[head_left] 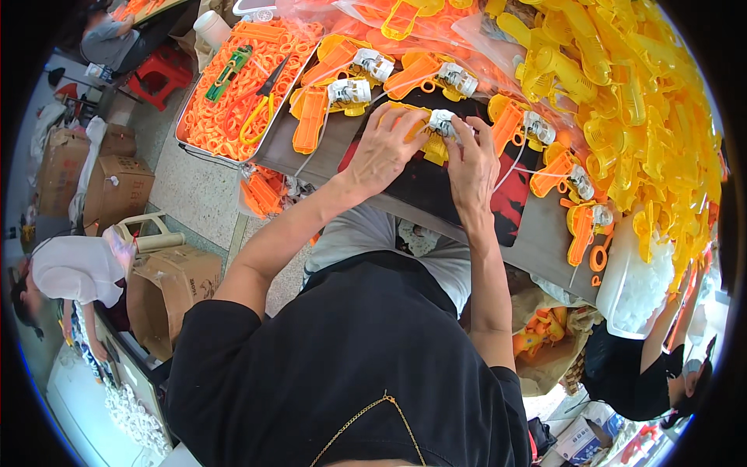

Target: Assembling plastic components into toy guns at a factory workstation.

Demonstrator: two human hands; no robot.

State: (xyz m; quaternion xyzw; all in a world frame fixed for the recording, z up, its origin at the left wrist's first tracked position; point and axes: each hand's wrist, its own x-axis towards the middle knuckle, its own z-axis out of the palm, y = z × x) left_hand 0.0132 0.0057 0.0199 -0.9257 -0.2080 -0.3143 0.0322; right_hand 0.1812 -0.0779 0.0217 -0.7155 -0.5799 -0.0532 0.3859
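My left hand [383, 148] presses down on a yellow and orange toy gun half [433, 142] lying on the dark work board [420, 191]. My right hand [471, 162] pinches the white motor unit [442, 121] seated in that shell. Similar orange and yellow shells with white motor units, such as one [348, 92] to the left and another [537, 128] to the right, lie in an arc around both hands.
A metal tray [204, 149] of orange rings with scissors [261, 101] and a green tool [228, 71] stands at the left. A large heap of yellow shells [638, 101] fills the right. A white tub [634, 288] sits at the bench edge. Cardboard boxes [117, 187] and other people surround me.
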